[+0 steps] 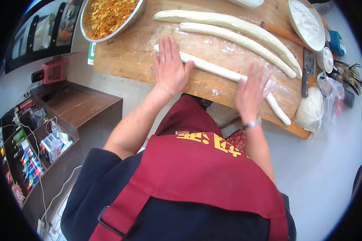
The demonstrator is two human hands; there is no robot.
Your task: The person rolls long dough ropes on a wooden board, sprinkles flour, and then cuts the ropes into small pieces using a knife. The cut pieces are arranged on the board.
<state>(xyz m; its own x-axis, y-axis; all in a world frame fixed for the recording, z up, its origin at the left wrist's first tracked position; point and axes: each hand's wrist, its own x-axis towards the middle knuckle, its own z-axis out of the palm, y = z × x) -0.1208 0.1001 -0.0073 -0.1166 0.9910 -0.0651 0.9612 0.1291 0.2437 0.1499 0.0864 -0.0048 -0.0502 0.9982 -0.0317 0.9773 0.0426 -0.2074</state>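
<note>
A long thin rope of dough (pixel 214 67) lies on the floured wooden board (pixel 123 63). My left hand (pixel 171 67) rests flat on it near its left end, fingers extended and thumb apart. Toward its right part, my right hand (pixel 253 90) presses on it with the palm down, slightly blurred; the rope bends beyond that hand and its end (pixel 279 111) points toward me. Neither hand grips anything. Beyond this rope lie a thicker dough rope (pixel 223 19) and a medium one (pixel 238 43), side by side and curved.
A metal bowl of orange and yellow crumbly filling (pixel 111 18) stands at the upper left. On the right are a rolling pin (pixel 280 33), a bowl of flour (pixel 304 21), a cleaver (pixel 306 72), bagged dough (pixel 310 110) and a small white lidded pot (pixel 325 60).
</note>
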